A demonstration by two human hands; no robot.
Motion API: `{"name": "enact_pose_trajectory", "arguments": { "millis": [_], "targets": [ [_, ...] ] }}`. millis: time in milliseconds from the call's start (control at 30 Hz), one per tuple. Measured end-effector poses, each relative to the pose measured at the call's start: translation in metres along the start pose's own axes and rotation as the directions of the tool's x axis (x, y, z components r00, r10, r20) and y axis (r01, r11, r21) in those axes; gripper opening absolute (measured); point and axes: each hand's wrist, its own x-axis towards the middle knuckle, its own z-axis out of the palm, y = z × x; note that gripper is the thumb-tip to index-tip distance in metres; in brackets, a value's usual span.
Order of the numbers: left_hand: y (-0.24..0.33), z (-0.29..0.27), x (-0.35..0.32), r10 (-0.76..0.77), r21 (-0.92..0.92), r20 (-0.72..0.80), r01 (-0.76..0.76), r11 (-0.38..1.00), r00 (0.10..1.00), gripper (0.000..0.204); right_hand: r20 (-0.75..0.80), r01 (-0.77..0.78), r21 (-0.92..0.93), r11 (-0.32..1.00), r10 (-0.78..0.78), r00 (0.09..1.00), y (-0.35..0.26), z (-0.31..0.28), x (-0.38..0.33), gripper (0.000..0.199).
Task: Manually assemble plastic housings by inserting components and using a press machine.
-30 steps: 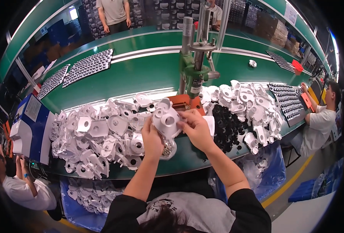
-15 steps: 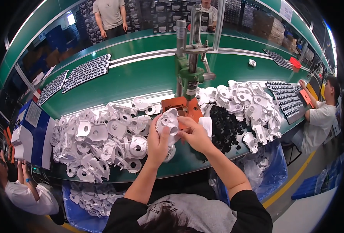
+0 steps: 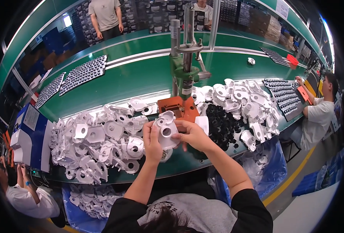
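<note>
A green conveyor belt (image 3: 133,79) is seen running across the bench. A green hand press (image 3: 185,75) is mounted at its near edge on an orange base (image 3: 177,106). White cast parts are heaped to the left (image 3: 98,141) and to the right (image 3: 243,99) of it, with a pile of small black parts (image 3: 222,124) between. Dark trays of parts (image 3: 82,72) are laid on the belt. A blue and white box (image 3: 28,134) is placed at the far left.

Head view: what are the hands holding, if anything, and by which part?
Both hands hold one white plastic part above the bench. The left hand grips its left edge; the right hand has its fingers on the right side.
</note>
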Motion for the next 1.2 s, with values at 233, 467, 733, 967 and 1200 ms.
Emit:
{"name": "enact_pose_trajectory", "arguments": {
  "millis": [233,467,733,967,1200],
  "targets": [
    [-0.003,-0.003,-0.001,0.000,0.060,0.064,-0.004,0.998,0.998,0.025,-0.019,-0.048,0.132,0.990,0.051,0.999,0.005,0.001,-0.002,0.040],
    [-0.008,-0.008,-0.007,-0.031,-0.044,0.231,0.042,0.998,0.972,0.039,-0.039,-0.061,0.139,0.988,0.067,0.997,0.018,-0.005,0.000,0.028],
    [-0.007,0.011,-0.009,0.076,0.214,0.211,-0.122,0.969,0.975,0.037,-0.141,0.008,0.210,0.978,0.022,0.990,0.016,-0.007,-0.009,0.028],
    [0.010,0.004,0.039,-0.167,0.344,0.166,0.102,0.934,0.972,0.035,-0.314,0.055,-0.101,0.993,-0.084,0.946,0.001,-0.039,-0.028,0.028],
    [-0.061,-0.001,0.132,-0.291,0.644,0.321,0.018,0.765,0.901,0.027,-0.448,-0.293,-0.826,0.482,-0.244,0.860,0.011,-0.131,-0.025,0.024]
  ]
}}
